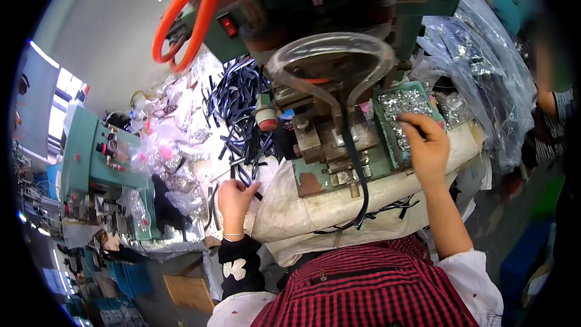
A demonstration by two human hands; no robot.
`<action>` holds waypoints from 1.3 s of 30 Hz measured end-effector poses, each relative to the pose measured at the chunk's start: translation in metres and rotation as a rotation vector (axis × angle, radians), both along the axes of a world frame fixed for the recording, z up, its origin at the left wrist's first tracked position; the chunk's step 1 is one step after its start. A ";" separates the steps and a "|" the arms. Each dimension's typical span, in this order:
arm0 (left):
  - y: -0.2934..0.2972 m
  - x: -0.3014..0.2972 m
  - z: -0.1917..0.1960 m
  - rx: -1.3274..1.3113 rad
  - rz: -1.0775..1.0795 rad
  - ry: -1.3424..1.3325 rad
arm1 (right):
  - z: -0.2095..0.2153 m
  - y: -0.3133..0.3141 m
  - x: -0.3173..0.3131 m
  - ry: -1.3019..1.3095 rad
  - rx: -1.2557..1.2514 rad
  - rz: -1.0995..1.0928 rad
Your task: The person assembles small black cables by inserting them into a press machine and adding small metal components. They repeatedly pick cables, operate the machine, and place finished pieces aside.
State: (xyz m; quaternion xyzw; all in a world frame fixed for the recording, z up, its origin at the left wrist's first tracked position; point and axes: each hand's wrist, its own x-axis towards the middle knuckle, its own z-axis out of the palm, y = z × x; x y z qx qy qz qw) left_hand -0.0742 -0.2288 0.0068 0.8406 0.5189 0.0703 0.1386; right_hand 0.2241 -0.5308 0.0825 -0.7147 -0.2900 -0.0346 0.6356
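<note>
Dark strap [361, 175] hangs limp from the press machine [330, 139], down over the padded front edge; soft, light, floppy, probably best pinched near an end. Left of the machine, left hand [235, 200] pinches one strap from the loose strap pile [239, 109] on the worktop [200, 172]. Right of the machine, right hand [426, 145] curls fingertips into the green tray [385, 139] of small metal clips [402, 104]: tiny, hard, slippery, likely picked singly.

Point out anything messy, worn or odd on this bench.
Dark straps lie in a tangled heap beside the left hand. The green machine base shows rusty, chipped paint. The right hand reaches into the tray of metal bits.
</note>
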 end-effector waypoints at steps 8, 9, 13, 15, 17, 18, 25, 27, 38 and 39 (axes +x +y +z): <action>0.022 -0.030 -0.007 0.100 0.013 0.102 | 0.022 0.070 -0.042 0.288 0.283 0.239; 0.020 -0.028 0.002 0.079 0.010 0.060 | 0.028 0.070 -0.045 0.299 0.310 0.235; 0.028 -0.028 0.017 -0.056 -0.056 -0.320 | 0.041 0.069 -0.051 0.414 0.372 0.302; 0.024 -0.012 0.028 -0.125 -0.078 -0.577 | 0.045 0.069 -0.051 0.407 0.380 0.318; 0.026 0.009 0.029 -0.209 -0.043 -0.705 | 0.057 0.065 -0.061 0.448 0.392 0.308; 0.027 0.020 0.027 -0.190 -0.050 -0.715 | 0.060 0.063 -0.065 0.469 0.400 0.299; -0.052 0.078 0.107 -0.389 -0.141 -1.447 | 0.041 0.065 -0.051 0.433 0.290 0.363; -0.087 0.080 0.149 -0.298 -0.511 -1.464 | 0.040 0.064 -0.053 0.502 0.328 0.316; -0.097 0.123 0.180 -0.003 -0.526 -1.434 | 0.053 0.067 -0.061 0.758 0.435 0.343; -0.097 0.120 0.178 0.017 -0.570 -1.396 | 0.061 0.058 -0.065 0.788 0.434 0.351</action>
